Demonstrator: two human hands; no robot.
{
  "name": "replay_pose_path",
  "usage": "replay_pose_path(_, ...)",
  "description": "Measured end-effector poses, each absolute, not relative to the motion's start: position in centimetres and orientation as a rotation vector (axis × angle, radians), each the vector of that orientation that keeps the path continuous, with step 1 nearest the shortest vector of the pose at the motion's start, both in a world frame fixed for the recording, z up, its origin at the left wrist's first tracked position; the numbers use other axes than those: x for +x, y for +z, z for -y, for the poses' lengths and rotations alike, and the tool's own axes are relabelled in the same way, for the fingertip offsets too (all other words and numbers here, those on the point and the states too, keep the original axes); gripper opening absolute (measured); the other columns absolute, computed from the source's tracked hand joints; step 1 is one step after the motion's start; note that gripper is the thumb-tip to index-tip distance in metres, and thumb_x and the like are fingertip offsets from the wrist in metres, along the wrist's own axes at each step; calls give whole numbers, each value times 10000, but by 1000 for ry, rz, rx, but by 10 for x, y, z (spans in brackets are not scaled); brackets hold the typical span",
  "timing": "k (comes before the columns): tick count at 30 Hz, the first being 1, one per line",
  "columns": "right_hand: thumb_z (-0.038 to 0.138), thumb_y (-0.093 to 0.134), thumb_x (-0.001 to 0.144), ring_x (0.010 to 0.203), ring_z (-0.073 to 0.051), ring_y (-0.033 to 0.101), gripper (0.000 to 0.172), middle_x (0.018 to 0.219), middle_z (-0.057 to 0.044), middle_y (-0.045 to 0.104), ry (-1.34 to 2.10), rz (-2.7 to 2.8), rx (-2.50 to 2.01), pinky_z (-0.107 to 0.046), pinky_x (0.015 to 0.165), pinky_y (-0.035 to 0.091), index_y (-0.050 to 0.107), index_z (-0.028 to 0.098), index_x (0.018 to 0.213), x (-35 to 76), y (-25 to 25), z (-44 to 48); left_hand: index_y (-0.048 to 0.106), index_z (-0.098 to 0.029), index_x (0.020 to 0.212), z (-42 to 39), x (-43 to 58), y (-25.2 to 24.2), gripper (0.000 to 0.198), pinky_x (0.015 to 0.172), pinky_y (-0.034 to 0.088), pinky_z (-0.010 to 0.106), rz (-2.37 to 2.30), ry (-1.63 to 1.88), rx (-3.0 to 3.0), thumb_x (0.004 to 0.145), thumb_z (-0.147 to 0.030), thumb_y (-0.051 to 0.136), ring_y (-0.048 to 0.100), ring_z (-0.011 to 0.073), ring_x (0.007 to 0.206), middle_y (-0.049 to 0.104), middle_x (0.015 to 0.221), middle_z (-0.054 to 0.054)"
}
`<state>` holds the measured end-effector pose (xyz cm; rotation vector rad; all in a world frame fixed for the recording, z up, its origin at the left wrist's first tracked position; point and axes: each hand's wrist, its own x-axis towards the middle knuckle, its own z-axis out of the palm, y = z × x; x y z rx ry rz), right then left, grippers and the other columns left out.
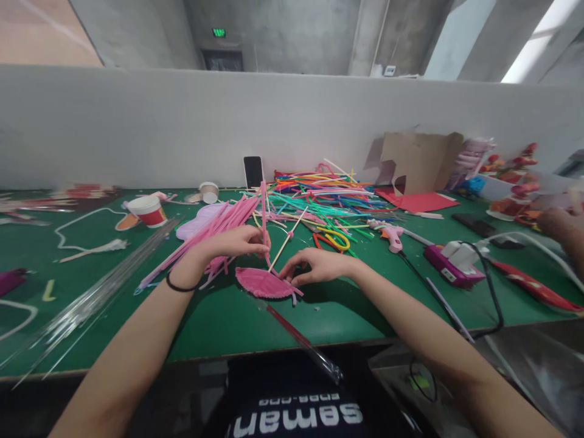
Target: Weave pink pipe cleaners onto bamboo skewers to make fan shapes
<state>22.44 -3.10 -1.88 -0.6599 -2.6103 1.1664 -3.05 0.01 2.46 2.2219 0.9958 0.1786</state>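
A pink boat-shaped piece (263,283), apparently made of fuzzy pipe cleaners, lies on the table in front of me. A thin wooden stick (288,238) rises from it at a slant, with a small pink bit partway up. My left hand (244,241) is closed in a pinch on a pink pipe cleaner (263,210) that stands upright beside the stick. My right hand (319,266) has its fingers curled at the right end of the pink piece, where loose strip ends stick out. What those fingertips hold is partly hidden.
A bundle of pink pipe cleaners (228,226) lies left, a colourful heap (319,191) behind. A pink glue gun (392,236) and purple power strip (451,271) stand right. Left are a paper cup (148,211) and silvery strips (103,291). Another person's hand (563,228) is far right.
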Motion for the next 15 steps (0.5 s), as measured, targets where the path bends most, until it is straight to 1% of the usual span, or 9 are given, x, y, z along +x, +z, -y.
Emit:
replay_pose_path(1, 286, 683, 849, 975, -177, 659, 367, 1061, -49, 729, 1161, 2641, -661, -269, 870, 469, 687, 177, 1200, 226, -15, 32, 674, -171, 888, 1, -30, 25, 416, 680, 482, 279, -983, 172, 2197, 818, -574, 601, 675, 220, 813, 738, 861, 68)
replay_pose_path(3, 256, 726, 803, 1058, -190, 625, 468, 1136, -51, 701, 1108, 2718, -694, -285, 933, 445, 645, 190, 1259, 228, -8, 37, 655, -177, 881, 1, -29, 25, 414, 680, 484, 282, -968, 164, 2167, 814, -582, 603, 677, 220, 807, 737, 858, 67)
replay_pose_path(5, 316, 797, 733, 1144, -219, 570, 607, 1221, -59, 658, 1011, 2784, -768, -311, 987, 418, 607, 210, 1299, 228, -2, 43, 634, -184, 874, 2, -29, 25, 410, 692, 485, 287, -959, 167, 2147, 814, -588, 599, 677, 220, 810, 734, 863, 65)
replay_pose_path(7, 398, 842, 670, 1173, -245, 535, 703, 1240, -69, 637, 930, 2811, -843, -326, 986, 421, 596, 211, 1301, 226, 1, 47, 614, -189, 874, 3, -29, 25, 410, 709, 488, 294, -959, 177, 2124, 808, -594, 601, 676, 222, 823, 735, 878, 66)
replay_pose_path(9, 437, 838, 672, 1150, -247, 542, 680, 1193, -74, 651, 918, 2812, -872, -316, 948, 440, 614, 196, 1267, 224, 0, 49, 599, -192, 884, 4, -29, 25, 412, 718, 493, 301, -976, 175, 2107, 806, -597, 602, 677, 227, 837, 740, 900, 69)
replay_pose_path(12, 425, 782, 755, 1056, -213, 598, 521, 1116, -66, 683, 1016, 2778, -840, -287, 894, 457, 657, 176, 1195, 223, -2, 45, 589, -194, 912, 8, -31, 22, 404, 707, 498, 302, -1001, 152, 2116, 821, -587, 595, 682, 233, 854, 744, 927, 73)
replay_pose_path(13, 415, 771, 771, 1024, -200, 616, 493, 1104, -61, 690, 1062, 2760, -824, -280, 885, 458, 661, 174, 1188, 224, -3, 44, 586, -194, 921, 9, -31, 20, 395, 706, 499, 302, -1003, 159, 2125, 830, -578, 590, 684, 233, 861, 744, 935, 73)
replay_pose_path(15, 390, 780, 765, 990, -186, 636, 513, 1087, -47, 700, 1130, 2733, -810, -272, 873, 459, 646, 182, 1215, 226, -2, 42, 575, -196, 932, 12, -32, 17, 373, 707, 504, 304, -1003, 206, 2132, 850, -560, 573, 686, 230, 861, 743, 938, 73)
